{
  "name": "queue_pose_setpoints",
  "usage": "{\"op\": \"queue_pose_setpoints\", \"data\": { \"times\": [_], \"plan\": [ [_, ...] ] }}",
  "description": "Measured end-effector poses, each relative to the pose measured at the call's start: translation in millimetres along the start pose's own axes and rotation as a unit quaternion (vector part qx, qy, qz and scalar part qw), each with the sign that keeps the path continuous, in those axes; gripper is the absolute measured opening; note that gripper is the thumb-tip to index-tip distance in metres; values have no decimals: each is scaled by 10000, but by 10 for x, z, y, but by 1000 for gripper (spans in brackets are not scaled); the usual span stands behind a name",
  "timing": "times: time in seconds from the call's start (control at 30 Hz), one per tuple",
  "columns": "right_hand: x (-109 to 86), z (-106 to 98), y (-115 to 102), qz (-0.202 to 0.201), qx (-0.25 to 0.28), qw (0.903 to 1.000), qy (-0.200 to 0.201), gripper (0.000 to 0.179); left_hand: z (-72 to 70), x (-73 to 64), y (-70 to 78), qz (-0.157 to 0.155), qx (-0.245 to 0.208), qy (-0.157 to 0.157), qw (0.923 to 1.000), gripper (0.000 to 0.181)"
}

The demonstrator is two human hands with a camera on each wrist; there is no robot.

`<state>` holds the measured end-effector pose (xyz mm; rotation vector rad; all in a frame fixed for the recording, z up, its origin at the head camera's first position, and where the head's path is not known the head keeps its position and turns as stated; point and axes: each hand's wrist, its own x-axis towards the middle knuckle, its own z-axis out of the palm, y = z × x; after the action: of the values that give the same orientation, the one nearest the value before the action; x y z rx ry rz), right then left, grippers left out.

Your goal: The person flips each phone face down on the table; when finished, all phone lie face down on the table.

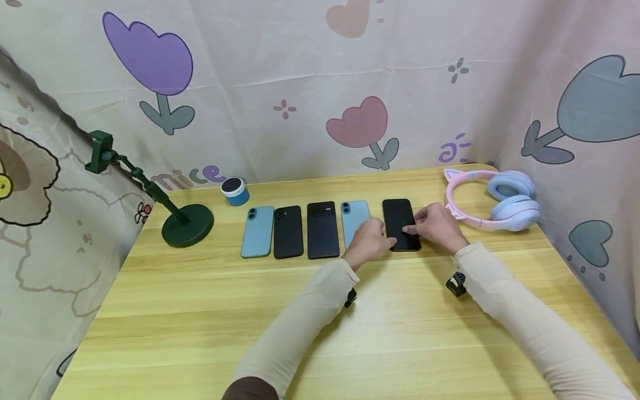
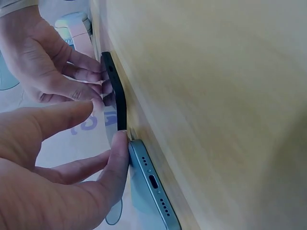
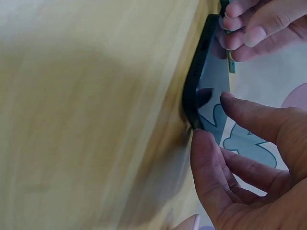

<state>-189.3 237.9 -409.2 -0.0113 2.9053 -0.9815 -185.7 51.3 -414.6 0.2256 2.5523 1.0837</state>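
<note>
A black phone [image 1: 398, 216] lies flat on the table with its glossy dark screen up. At its right edge is my right hand [image 1: 440, 225]; a fingertip touches the side, and the thumb hovers over the screen. My left hand [image 1: 369, 240] is at the lower left edge, one fingertip against the phone's corner and the thumb held apart from it. Partly hidden behind that hand lies a light blue phone [image 1: 356, 210], back up. Further left, in a row, lie a wide dark phone [image 1: 323, 230], a black phone with cameras [image 1: 288, 232] and another light blue phone [image 1: 257, 232].
Pink cat-ear headphones [image 1: 515, 214] lie to the right of my right hand. On the left stand a small blue-and-white round speaker-like object [image 1: 235, 191] and a green phone stand [image 1: 187, 225]. A patterned curtain [image 1: 280, 66] hangs behind the wooden table [image 1: 200, 333].
</note>
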Motion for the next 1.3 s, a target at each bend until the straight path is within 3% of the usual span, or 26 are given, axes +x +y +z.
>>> {"op": "queue_pose_setpoints", "data": {
  "times": [0.1, 0.27, 0.67, 0.97, 1.1, 1.3],
  "plan": [
    [-11, 14, 23, 67, 21, 10000, -54, 50, 19, 17, 26, -73, 52, -66, 9999, 45],
    [-4, 43, 41, 110, 70, 9998, -126, 52, 42, 37, 52, -77, 87, -71, 9999, 24],
    [4, 78, 27, 238, 145, 9994, -184, 50, 69, 24, 51, -218, -105, -58, 9997, 23],
    [3, 77, 14, 381, 305, 9986, -225, 52, 97, -35, 59, -86, -92, 246, 9996, 35],
    [-1, 66, 11, 462, 516, 9973, -254, 53, 96, -56, 64, -270, -267, 248, 9990, 49],
    [-7, 52, 5, 614, 946, 9932, -292, 55, 71, -70, 65, -473, -736, 119, 9961, 55]
  ]
}}
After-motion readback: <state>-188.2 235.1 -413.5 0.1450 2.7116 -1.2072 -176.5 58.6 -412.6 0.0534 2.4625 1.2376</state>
